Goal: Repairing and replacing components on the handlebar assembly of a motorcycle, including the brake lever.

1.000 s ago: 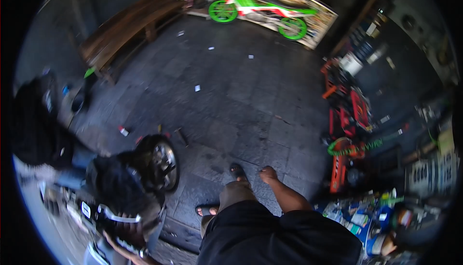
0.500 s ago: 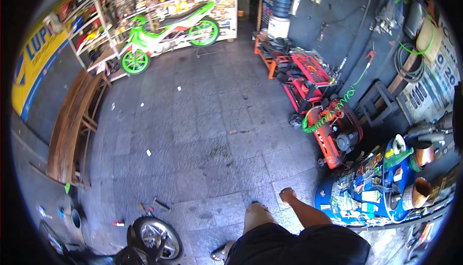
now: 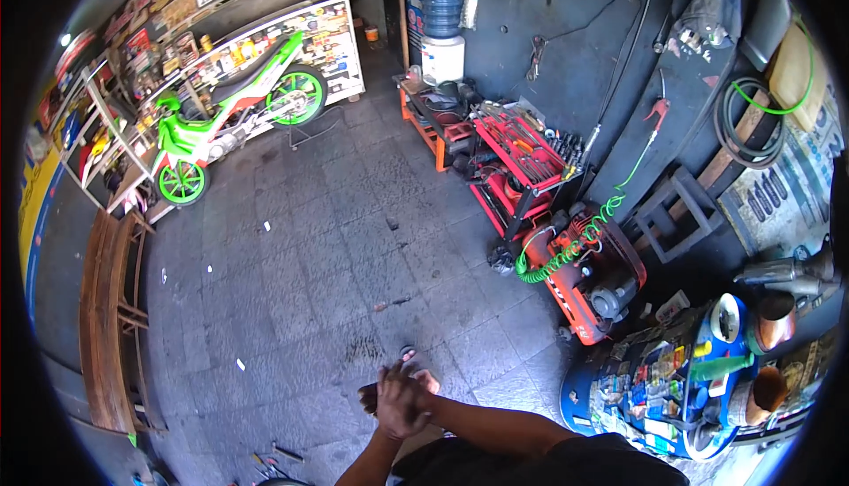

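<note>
Overlapping near the lower centre, both hands [image 3: 402,405] touched; whether either grip held anything could not be determined. The nearest loose item, a slim screwdriver-like tool [image 3: 392,305], lay beyond them on the floor [image 3: 309,291]. It was judged light and stiff, best taken at its thicker left end. Its tip was indistinct; the overlap concealed several fingers.

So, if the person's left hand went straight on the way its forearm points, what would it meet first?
Probably the bare right hand: the left hand overlaps with it in this view, though actual contact is hard to confirm.
</note>
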The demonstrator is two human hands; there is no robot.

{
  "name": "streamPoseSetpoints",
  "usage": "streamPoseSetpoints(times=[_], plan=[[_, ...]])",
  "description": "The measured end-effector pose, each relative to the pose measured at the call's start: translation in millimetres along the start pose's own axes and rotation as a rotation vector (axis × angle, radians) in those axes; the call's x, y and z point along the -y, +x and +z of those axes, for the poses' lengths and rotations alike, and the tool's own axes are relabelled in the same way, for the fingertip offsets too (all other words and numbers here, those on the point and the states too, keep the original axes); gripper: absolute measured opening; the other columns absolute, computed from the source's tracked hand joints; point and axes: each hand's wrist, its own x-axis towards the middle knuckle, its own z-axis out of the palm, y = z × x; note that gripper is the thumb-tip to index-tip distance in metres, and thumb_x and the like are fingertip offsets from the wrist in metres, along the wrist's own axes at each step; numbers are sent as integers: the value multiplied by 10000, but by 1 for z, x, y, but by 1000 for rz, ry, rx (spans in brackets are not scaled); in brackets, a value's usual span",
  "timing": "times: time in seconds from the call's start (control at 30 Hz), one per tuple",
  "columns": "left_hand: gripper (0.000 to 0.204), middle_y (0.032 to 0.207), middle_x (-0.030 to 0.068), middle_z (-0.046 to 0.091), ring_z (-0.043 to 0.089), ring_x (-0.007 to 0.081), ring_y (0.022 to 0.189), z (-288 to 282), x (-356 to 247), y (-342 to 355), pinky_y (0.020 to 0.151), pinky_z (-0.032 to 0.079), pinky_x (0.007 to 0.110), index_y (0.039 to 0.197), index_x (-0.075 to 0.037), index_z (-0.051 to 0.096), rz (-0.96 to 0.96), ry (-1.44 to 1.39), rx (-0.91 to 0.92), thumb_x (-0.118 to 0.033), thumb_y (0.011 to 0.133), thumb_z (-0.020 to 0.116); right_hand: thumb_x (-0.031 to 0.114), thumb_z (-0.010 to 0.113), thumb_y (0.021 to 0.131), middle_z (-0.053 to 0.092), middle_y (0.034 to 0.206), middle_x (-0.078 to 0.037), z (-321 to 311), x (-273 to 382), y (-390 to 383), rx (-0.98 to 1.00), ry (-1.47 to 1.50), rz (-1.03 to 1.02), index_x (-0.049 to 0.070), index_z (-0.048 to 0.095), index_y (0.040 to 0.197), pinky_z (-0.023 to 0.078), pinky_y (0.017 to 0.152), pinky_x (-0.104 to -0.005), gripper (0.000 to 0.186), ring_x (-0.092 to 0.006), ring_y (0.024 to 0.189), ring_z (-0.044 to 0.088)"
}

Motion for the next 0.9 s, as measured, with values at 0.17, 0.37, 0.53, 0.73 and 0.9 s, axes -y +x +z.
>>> streamPoseSetpoints(times=[0.17,0.37,0.53,0.73,0.9], plan=[[530,1269,262,545,508,456,1176,64,169,54,1003,394,546,1232,-1,564,-248,62,-135,-438,937,510,490,575,910,520,1409,-106,-67,113,60,-189,35,382,107,434,1456,397,1070,-396,682,-236,1289,487],[468,766,258,672,675,414,768,55,300,104,706,504,498,774,-8,718,-1026,262,293,-430,888,551,185,570,957,708,973,-109,-247,261,-11,-923,-422,-135,-5,614,1213,548,609,-337,322,-194,751,685],[535,878,227,711,675,378,831,28,339,124,762,490,448,847,9,716,-1187,53,339,-507,889,583,182,749,839,614,590,-67,-371,324,-77,-1653,-186,-137,-17,704,825,411,382,-276,205,-128,444,542],[275,764,57,644,644,227,706,25,293,139,627,533,402,946,-56,681,-2019,-167,-88,-322,924,617,397,673,874,688,692,-170,-476,404,-20,-1667,-437,177,-33,689,720,529,578,-401,457,-255,586,675],[332,915,73,658,677,224,745,44,227,211,652,548,387,1162,-68,620,-1984,-398,142,-307,932,622,374,684,835,679,672,-166,-511,526,57,-1436,-947,21,31,714,781,513,609,-419,349,-283,635,685]])
